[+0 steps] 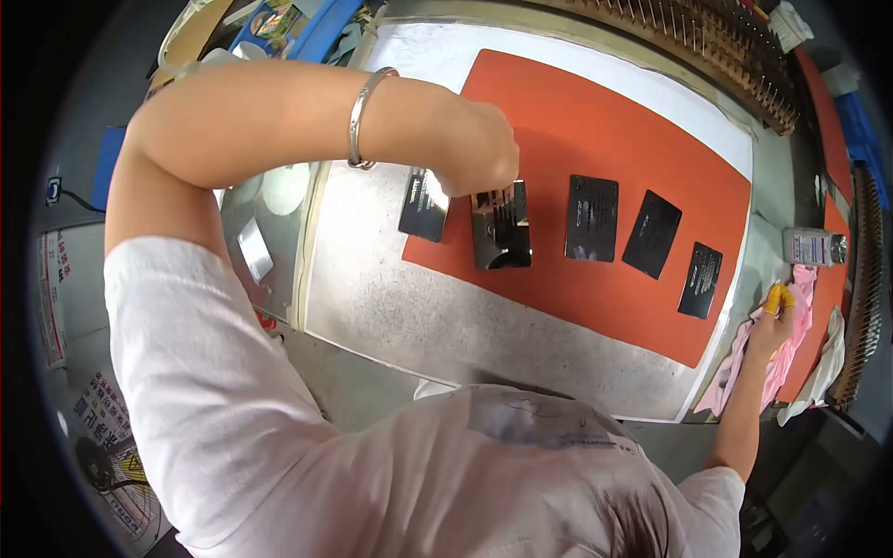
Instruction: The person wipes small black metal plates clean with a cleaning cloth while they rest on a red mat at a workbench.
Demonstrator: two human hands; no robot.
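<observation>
Left hand is curled, fingertips pinching the top edge of a glossy black plate that lies on the orange mat, second in a row of five dark plates. Judging by the grip, the step in hand is setting down or lifting this piece; the next move calls for a clean, level motion so the shiny face is not smeared and the row stays even. Just left of it, half off the mat's edge, sits another black plate; to the right lie a third plate, a fourth plate and a smaller fifth plate, each apart from the next. The left forearm crosses the picture from the shoulder, elbow bent, a silver bangle on the wrist. Right hand reaches out to the far side, fingers closed on a pink cloth, a yellow fingertip cover showing. Beyond it stands a small clear bottle. Under the mat is a grey-white tabletop
</observation>
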